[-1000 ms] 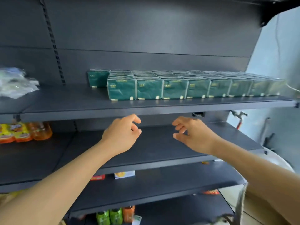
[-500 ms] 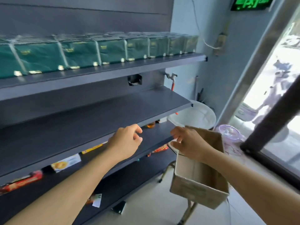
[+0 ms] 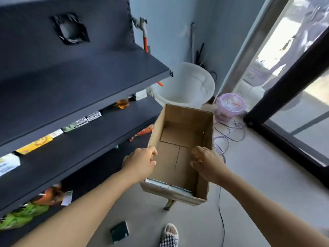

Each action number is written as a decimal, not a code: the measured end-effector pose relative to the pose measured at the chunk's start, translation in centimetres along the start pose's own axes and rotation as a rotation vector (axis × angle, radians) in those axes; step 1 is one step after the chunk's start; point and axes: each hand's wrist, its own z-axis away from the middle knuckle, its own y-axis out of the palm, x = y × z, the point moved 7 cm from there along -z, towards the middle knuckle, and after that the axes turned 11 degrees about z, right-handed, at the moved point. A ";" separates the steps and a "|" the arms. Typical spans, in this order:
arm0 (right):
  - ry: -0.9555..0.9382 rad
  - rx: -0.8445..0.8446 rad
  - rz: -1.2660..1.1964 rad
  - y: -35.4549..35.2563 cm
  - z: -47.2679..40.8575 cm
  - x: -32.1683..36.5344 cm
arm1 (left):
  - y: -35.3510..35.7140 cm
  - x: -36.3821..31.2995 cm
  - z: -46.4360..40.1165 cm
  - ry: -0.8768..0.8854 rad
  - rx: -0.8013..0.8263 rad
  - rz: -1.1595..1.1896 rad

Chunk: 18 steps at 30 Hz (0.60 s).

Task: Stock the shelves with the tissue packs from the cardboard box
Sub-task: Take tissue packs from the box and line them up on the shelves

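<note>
Head view, your left hand: your left hand (image 3: 141, 162) hangs over the left wall of the cardboard box (image 3: 207, 184), fingers loosely curled, holding nothing.
Head view, your right hand: your right hand (image 3: 207, 162) is over the right part of the box's opening, fingers also loosely curled with nothing between them.
Head view, box: it stands open-topped on a raised support, of which one leg (image 3: 169, 205) shows beneath it, just right of the shelves (image 3: 74, 82); most of its floor is bare.
Head view, tissue packs: the tissue packs (image 3: 166, 184) left in the box lie along its near wall, only their top edges showing; you cannot tell how many there are.
Head view, floor: one dark green pack (image 3: 119, 231) lies on the floor (image 3: 258, 175) beside your checked shoe (image 3: 169, 235).
Head view, shelves: the upper dark shelf in view is bare; the lower ones carry packaged goods at their back and left.
Head view, surroundings: a white bucket (image 3: 188, 88) and a lilac bin (image 3: 229, 106) stand beyond the box, with a thin cable (image 3: 229, 132) looped on the floor near them.
</note>
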 end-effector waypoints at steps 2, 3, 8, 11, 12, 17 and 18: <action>0.006 0.059 -0.007 2.5 -1.2 -1.8 | 2.7 0.6 -1.4 -0.028 0.055 -0.028; 0.007 0.097 -0.016 4.0 -1.8 -2.5 | 3.9 1.1 -2.1 -0.043 0.086 -0.043; -0.029 0.274 -0.040 11.3 -4.0 -3.8 | 9.9 4.9 -5.4 -0.110 0.249 -0.111; -0.032 0.356 -0.055 15.4 -5.1 -3.9 | 13.5 7.0 -7.3 -0.113 0.343 -0.164; -0.027 0.385 -0.060 16.7 -5.4 -4.0 | 14.7 7.6 -7.9 -0.108 0.376 -0.183; -0.053 0.522 -0.023 22.8 -6.5 -4.1 | 19.9 10.2 -9.9 -0.040 0.527 -0.327; -0.056 0.535 -0.004 23.7 -6.7 -4.1 | 20.6 10.6 -10.2 -0.026 0.542 -0.355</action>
